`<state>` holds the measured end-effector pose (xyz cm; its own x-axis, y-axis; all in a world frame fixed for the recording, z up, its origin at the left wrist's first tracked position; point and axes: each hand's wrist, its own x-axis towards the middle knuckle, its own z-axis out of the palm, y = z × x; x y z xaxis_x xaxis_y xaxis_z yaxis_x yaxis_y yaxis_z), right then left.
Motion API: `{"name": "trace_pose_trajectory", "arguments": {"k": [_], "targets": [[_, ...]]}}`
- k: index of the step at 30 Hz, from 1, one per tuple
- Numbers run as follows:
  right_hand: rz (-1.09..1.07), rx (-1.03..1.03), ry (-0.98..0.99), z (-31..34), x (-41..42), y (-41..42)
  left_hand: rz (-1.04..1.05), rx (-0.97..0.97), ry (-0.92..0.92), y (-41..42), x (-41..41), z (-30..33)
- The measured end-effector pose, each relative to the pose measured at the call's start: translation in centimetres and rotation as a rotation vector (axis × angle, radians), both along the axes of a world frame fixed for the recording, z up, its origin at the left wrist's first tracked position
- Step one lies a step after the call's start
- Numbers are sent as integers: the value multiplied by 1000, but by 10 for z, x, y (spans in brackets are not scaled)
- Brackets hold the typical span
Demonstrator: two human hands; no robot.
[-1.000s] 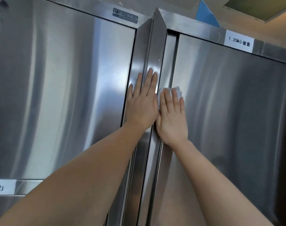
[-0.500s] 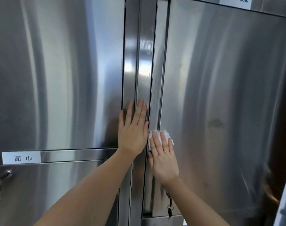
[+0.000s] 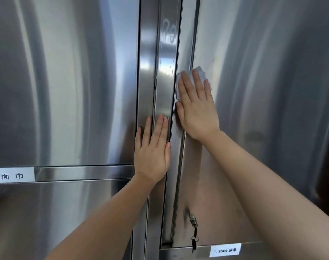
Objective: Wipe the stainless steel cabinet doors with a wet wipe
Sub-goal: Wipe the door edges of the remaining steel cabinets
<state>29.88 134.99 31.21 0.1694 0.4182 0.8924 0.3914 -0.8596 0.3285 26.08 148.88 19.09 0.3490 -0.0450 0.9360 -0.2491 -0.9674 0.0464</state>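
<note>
Wet wipe (image 3: 198, 76), white and folded, lies flat under right hand (image 3: 196, 107).

Both arms reach up and forward. Left hand (image 3: 152, 152) lies flat, fingers straight and together. Right hand (image 3: 196, 107) sits higher, palm flat, fingers slightly spread.

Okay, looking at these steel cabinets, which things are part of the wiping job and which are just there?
Part of the job:
wet wipe, pressed flat under the right hand
right cabinet door
left cabinet door
left hand, flat on the centre post

Just there:
key hanging in the right door's lock
white labels
</note>
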Motion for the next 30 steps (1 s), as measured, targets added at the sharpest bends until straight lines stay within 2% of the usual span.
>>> {"name": "trace_pose_trajectory", "arguments": {"k": [2,7,9,12,18,21,23,26,30], "targets": [[15,21,26,-32,-1,2,-13,0,-12,1,2,-2],[-25,28,97,-169,-13,7,-14,-4,-17,2,3,-2],[-53,20,104,-196,-14,7,-10,0,-7,2,3,-2],[-55,18,88,-178,-12,7,-3,0,-8,2,4,-2],[14,121,4,-58,-3,12,-26,10,-21,4,4,-3],[15,139,4,-42,-3,15,-27,11,-30,4,5,-3],[32,179,31,-58,-4,18,-34,11,-26,4,4,-3],[34,196,85,-118,-8,20,-28,10,-14,4,3,-3],[-13,62,114,-205,-19,8,-26,18,-11,4,2,-3]]}}
